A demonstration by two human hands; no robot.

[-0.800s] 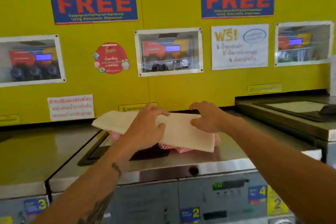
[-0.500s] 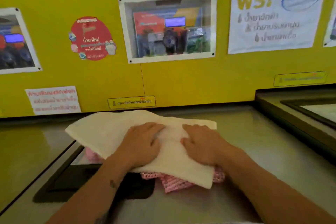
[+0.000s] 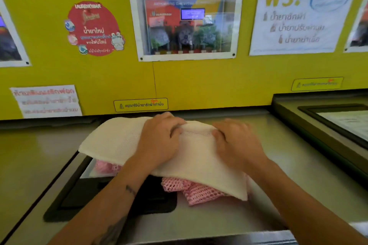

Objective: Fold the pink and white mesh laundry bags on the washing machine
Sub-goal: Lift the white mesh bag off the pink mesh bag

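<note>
Both hands lay on top of the white mesh bag [image 3: 119,141], which sat folded over the pink mesh bag [image 3: 199,192] on the steel top of the washing machine [image 3: 278,155], close to the yellow back wall [image 3: 199,81]. The left hand [image 3: 159,141] rested palm down near the middle of the white bag with its fingers [image 3: 175,127] curled narrowly into the cloth at the far edge, apparently pinching a small ridge of mesh; the right hand [image 3: 237,141] pressed just beside it, its fingers [image 3: 219,135] likewise bent and gathering the same ridge, though motion blur left the exact grip hard to read. The pink bag showed only in part, bunched and poking out beneath the near edge of the white one, partly over the dark lid window [image 3: 111,201]. By the look of it, the step in hand was pressing and gathering the white bag for another fold, with the pink bag not yet neatly folded. The next move would likely call for lifting the pinched far edge and bringing it toward the near edge, keeping the layers aligned, since slippery mesh on a lumpy pile could slide off square.
</note>
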